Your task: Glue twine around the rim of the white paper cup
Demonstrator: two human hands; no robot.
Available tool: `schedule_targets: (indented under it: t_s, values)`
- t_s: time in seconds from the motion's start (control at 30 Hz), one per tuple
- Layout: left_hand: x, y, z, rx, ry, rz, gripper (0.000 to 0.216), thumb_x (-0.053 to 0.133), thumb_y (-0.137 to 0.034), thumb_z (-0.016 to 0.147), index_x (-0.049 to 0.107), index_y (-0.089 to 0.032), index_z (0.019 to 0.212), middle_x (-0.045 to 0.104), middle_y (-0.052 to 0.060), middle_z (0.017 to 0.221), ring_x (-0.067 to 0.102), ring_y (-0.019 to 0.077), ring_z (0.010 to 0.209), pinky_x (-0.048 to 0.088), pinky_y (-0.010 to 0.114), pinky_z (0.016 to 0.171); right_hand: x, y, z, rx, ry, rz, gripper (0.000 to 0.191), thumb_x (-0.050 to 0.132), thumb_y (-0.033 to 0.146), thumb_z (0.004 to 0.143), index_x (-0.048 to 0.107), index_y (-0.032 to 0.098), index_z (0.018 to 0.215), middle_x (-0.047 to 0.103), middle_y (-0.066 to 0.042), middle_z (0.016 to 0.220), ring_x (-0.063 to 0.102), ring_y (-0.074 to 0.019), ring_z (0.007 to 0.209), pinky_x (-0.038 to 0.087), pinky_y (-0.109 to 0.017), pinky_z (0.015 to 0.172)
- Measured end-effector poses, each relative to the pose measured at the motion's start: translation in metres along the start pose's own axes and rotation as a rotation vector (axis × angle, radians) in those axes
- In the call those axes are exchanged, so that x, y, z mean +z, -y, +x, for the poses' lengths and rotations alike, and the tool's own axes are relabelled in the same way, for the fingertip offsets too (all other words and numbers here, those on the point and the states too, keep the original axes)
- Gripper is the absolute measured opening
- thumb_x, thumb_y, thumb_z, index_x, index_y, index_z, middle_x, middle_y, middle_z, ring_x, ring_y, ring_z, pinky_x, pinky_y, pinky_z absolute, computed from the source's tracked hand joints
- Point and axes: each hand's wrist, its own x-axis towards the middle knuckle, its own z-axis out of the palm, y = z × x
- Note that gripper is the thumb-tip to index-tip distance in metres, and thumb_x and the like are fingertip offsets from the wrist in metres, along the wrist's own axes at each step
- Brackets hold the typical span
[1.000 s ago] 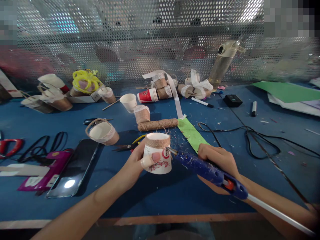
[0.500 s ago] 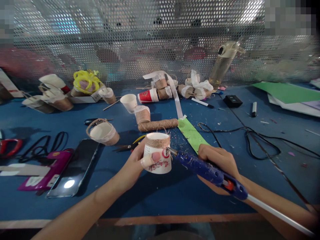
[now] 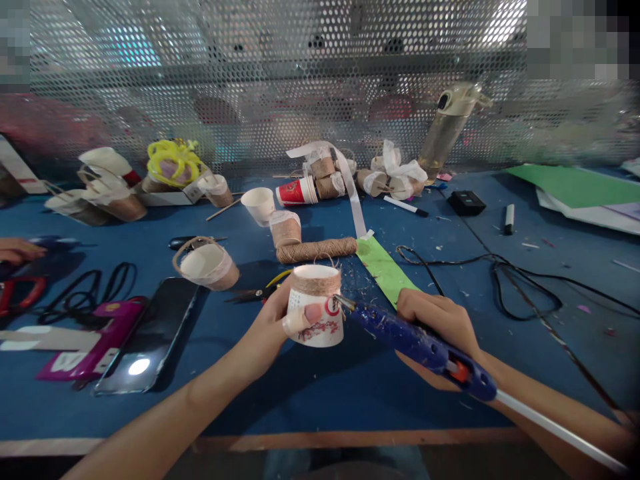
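Wrapped around a white paper cup [image 3: 320, 332], my left hand [image 3: 280, 313] keeps it roughly upright above the table, with a pale bandage on the thumb. Brown twine [image 3: 314, 284] circles the cup's upper part, just under the rim. My right hand [image 3: 440, 323] grips a blue hot glue gun [image 3: 405, 340], from whose rear a long glue stick [image 3: 555, 427] sticks out. The gun's metal nozzle is at the cup's right side, a little below the twine; whether it touches cannot be made out. Behind the cup lies a roll of twine [image 3: 320, 250].
Scissors [image 3: 250, 295] lie left of the cup. A twine-handled cup basket [image 3: 210, 265], a phone [image 3: 150, 337] and a purple tool [image 3: 95, 343] are further left. A green strip [image 3: 383, 267] and a black cable [image 3: 505, 263] lie right. Another person's hand [image 3: 20, 251] shows at the far left.
Another person's hand has come in at the left edge, near the red-handled scissors. My two hands, the cup and the glue gun hold nearly the same place.
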Motion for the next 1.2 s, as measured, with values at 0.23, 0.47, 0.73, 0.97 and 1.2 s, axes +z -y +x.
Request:
schedule_targets:
  t_s: [0.23, 0.47, 0.73, 0.97, 1.2]
  values:
    - [0.0024, -0.0021, -0.0010, 0.004, -0.022, 0.019, 0.049, 0.077, -0.042, 0.068, 0.067, -0.021, 0.112, 0.074, 0.007, 0.102, 0.066, 0.0266, 0.092, 0.050, 0.031, 0.075, -0.0001, -0.0012, -0.0005, -0.015, -0.004, -0.024, 0.027, 0.057, 0.012, 0.076, 0.033, 0.023, 0.070, 0.033, 0.004, 0.066, 0.033, -0.0097, 0.056, 0.026, -0.023, 0.052]
    - [0.0038, -0.0034, -0.0005, 0.010, -0.019, 0.012, 0.045, 0.077, -0.041, 0.068, 0.069, -0.022, 0.107, 0.074, 0.006, 0.100, 0.066, 0.0264, 0.091, 0.050, 0.031, 0.076, 0.0008, 0.0001, 0.0009, -0.028, -0.029, -0.027, 0.027, 0.057, 0.012, 0.077, 0.033, 0.022, 0.070, 0.034, 0.004, 0.065, 0.035, -0.0093, 0.055, 0.026, -0.023, 0.051]
    - [0.0041, -0.0026, -0.0016, 0.005, -0.036, 0.016, 0.043, 0.078, -0.041, 0.067, 0.069, -0.022, 0.105, 0.074, 0.005, 0.096, 0.065, 0.0236, 0.086, 0.049, 0.029, 0.075, 0.0016, -0.0024, 0.0004, -0.051, -0.034, -0.024, 0.029, 0.056, 0.009, 0.077, 0.032, 0.022, 0.070, 0.031, 0.004, 0.066, 0.032, -0.0090, 0.055, 0.026, -0.023, 0.050]
    - [0.0049, -0.0037, -0.0002, 0.000, -0.031, 0.040, 0.047, 0.078, -0.042, 0.067, 0.068, -0.022, 0.107, 0.074, 0.007, 0.100, 0.065, 0.0249, 0.087, 0.049, 0.029, 0.072, 0.0031, -0.0042, -0.0002, -0.052, -0.032, -0.014, 0.024, 0.055, 0.012, 0.077, 0.035, 0.022, 0.069, 0.034, 0.003, 0.065, 0.033, -0.0096, 0.054, 0.027, -0.023, 0.049]
    - [0.0048, -0.0026, -0.0015, 0.019, -0.031, 0.062, 0.045, 0.078, -0.043, 0.067, 0.069, -0.023, 0.106, 0.074, 0.006, 0.102, 0.065, 0.0245, 0.088, 0.050, 0.028, 0.072, -0.0003, -0.0001, 0.0031, -0.079, -0.012, -0.003, 0.025, 0.054, 0.008, 0.075, 0.035, 0.022, 0.069, 0.032, 0.003, 0.066, 0.032, -0.0091, 0.054, 0.027, -0.022, 0.050]
